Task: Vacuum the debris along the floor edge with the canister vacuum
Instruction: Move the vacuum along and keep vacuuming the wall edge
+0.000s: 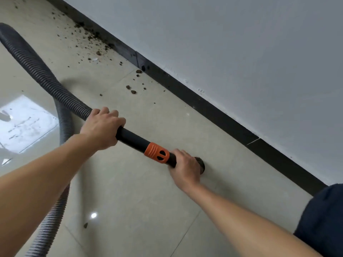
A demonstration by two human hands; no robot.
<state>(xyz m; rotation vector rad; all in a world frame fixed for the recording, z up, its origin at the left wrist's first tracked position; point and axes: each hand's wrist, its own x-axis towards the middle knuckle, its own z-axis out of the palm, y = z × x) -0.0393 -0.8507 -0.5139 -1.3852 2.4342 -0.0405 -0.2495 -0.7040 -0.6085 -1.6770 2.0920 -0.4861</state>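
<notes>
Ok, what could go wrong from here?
The hose loops across the floor near the debris; dragging it could scatter crumbs. The brush on the wand sits away from the baseboard, so edge dirt may be missed. One stray crumb lies far behind the brush, easy to overlook.

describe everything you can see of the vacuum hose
The hose is grey, ribbed and looks like flexible plastic. It curves in from the upper left, and another stretch runs down the lower left over the tiled floor. It joins a stiff black tube with an orange collar, ending in a dark brush tip at the floor. The left hand grips the hose at that joint; the right hand grips the tube near the tip.
</notes>
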